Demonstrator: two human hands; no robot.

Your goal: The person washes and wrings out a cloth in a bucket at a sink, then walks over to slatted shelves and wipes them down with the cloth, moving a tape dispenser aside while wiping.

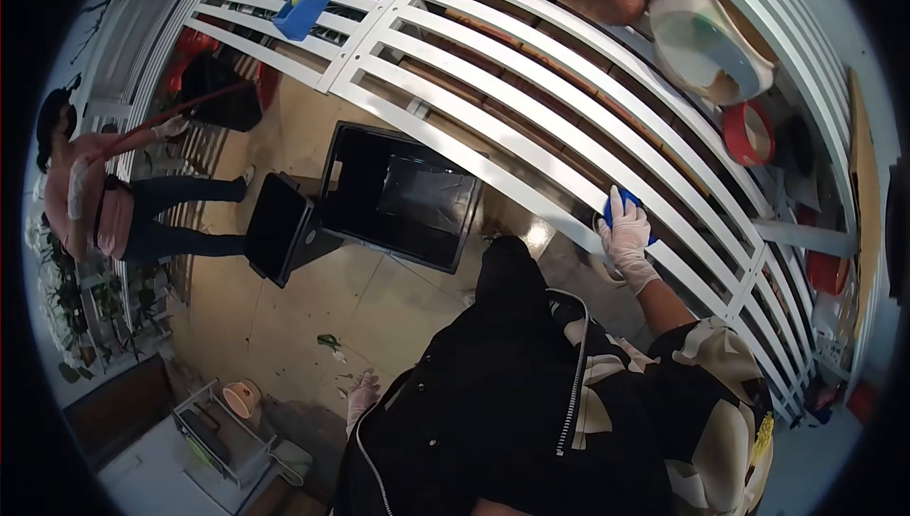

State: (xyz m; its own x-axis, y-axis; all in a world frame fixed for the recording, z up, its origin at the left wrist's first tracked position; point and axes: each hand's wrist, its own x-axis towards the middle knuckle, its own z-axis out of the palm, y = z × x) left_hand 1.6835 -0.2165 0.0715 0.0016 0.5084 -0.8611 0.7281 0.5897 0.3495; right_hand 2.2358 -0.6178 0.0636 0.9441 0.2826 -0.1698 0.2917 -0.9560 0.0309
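My right hand, in a thin whitish glove, presses a blue cloth onto the white slatted shelf. Only edges of the cloth show beyond the fingers and beside the palm. Low at my side hangs my left hand, also gloved and partly covered by my black jacket. Its fingers look loosely apart, with nothing visible in them.
Below the shelf stands a black crate, beside a black lidded bin. A blue holder lies farther along the slats. Pots line the upper shelf. At left another person holds a long red handle. Leaf scraps litter the floor.
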